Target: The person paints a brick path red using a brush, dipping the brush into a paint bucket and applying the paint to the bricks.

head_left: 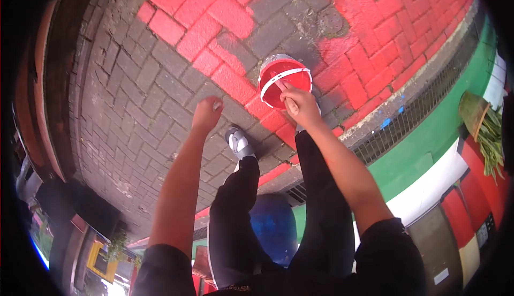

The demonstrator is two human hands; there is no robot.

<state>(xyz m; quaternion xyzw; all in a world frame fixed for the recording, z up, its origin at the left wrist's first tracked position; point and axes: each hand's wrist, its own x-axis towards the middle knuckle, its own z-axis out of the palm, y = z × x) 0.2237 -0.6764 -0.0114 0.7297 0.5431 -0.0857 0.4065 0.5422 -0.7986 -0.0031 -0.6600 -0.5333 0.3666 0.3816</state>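
My right hand [301,106] is closed around a thin reddish handle [281,84], over the near side of a paint bucket [262,90]. The handle's far end points down into the bucket, and I cannot see what is on it. Red paint coats the bucket's inside, and a white band, the bail, arches across its mouth. Off to the left, my left hand [208,115] hangs above the paving with curled fingers. A small pale spot shows at its fingertips, too small to name.
Brick paving [144,87] is partly covered in bright red paint [230,7]. My grey shoe [239,142] stands left of the bucket. A drain grate [396,124] and green kerb [412,159] run along the right, with a potted plant [474,114] beyond. A blue rounded object [273,229] is behind my legs.
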